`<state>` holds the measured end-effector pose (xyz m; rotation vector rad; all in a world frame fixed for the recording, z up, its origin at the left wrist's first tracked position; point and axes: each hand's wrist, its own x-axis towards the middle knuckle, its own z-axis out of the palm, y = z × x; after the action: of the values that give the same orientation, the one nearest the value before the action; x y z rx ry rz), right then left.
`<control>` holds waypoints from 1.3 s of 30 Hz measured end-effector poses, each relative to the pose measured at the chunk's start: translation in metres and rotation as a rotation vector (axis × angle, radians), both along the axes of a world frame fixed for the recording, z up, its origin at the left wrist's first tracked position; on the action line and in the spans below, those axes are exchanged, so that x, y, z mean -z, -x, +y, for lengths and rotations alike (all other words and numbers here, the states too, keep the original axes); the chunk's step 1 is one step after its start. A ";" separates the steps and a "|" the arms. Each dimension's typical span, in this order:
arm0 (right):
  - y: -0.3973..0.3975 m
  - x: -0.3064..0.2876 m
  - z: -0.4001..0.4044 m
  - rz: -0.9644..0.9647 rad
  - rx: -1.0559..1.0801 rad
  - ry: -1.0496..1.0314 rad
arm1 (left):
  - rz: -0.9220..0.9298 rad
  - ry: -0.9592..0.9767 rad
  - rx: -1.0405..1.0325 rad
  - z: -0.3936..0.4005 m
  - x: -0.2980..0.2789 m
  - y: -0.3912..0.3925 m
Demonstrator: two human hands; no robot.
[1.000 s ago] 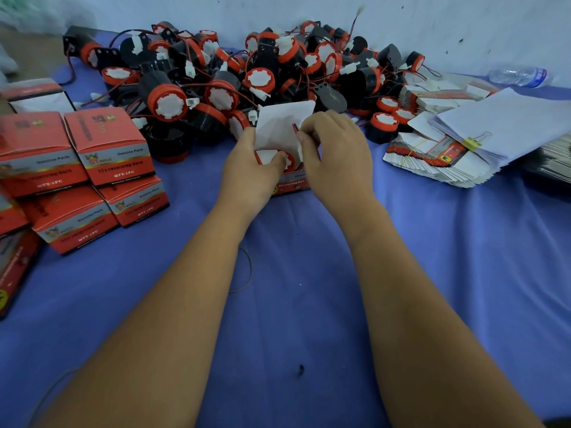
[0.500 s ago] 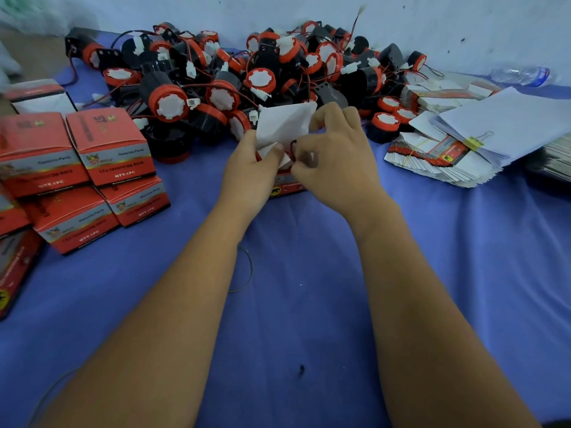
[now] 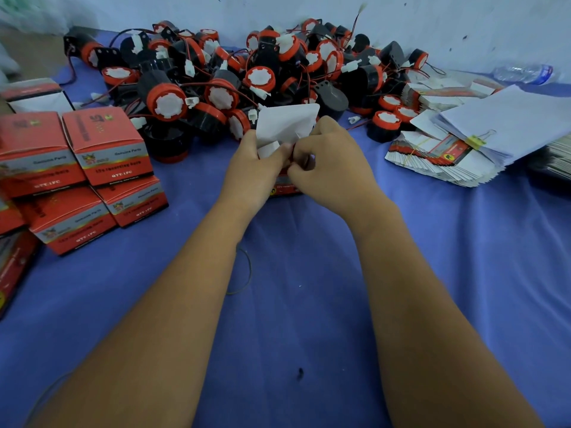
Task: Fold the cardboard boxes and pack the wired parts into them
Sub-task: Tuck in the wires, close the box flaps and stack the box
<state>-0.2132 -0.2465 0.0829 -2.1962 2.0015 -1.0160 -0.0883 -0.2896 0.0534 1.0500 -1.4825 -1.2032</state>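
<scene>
Your left hand point(image 3: 253, 171) and right hand point(image 3: 332, 163) meet at centre frame over one small red cardboard box point(image 3: 285, 185) standing on the blue-covered bench point(image 3: 309, 304). Left thumb and fingers curl round the box's left side and its white inner flap. Right fingers point(image 3: 304, 156) are curled tight, pinching at the box's top edge; exactly what they pinch is hidden behind the knuckles. The white lid flap point(image 3: 289, 122) stands up above both hands, tilted toward the pile. Only the lower red front of the box shows between your wrists.

Pile of wired parts point(image 3: 247, 78), black bodies with red caps and white centres, red-and-black leads with white plugs, spreads across the upper centre of the frame, just behind the box.

Closed red boxes point(image 3: 105, 146) stacked at left of frame, well apart from your hands. Flat unfolded box blanks point(image 3: 438, 159) fanned at right, with white sheets held by a yellow binder clip point(image 3: 477, 140) on top. Clear plastic bottle point(image 3: 525, 72) lies upper right against the wall.
</scene>
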 end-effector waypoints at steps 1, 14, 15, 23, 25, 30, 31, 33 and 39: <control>0.000 0.000 0.000 -0.011 -0.023 0.011 | 0.002 -0.003 -0.004 0.000 0.000 0.000; 0.008 0.010 -0.004 -0.769 0.041 -0.160 | -0.093 0.109 -0.048 -0.001 0.002 0.000; 0.008 0.011 -0.004 -0.819 0.026 -0.207 | -0.093 0.105 -0.036 -0.001 0.002 0.000; 0.008 0.018 -0.006 -0.968 -0.015 -0.195 | 0.106 0.029 0.070 -0.009 0.000 -0.012; 0.004 0.019 -0.007 -0.961 0.009 -0.150 | 0.096 0.119 0.008 -0.011 -0.001 -0.017; 0.003 0.018 -0.007 -0.786 0.000 -0.057 | -0.164 0.234 0.014 -0.015 -0.004 -0.031; 0.004 0.018 -0.007 -0.805 0.015 -0.072 | -0.170 0.193 0.050 -0.015 -0.005 -0.036; 0.008 0.017 -0.005 -0.919 0.013 -0.119 | -0.132 0.056 0.147 -0.018 -0.010 -0.039; 0.017 0.017 0.004 -0.721 -0.117 -0.234 | -0.266 0.125 0.235 -0.019 -0.006 -0.051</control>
<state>-0.2306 -0.2428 0.0661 -1.4988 1.5430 -1.2422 -0.0378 -0.3086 0.0597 1.0006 -1.9061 -1.1453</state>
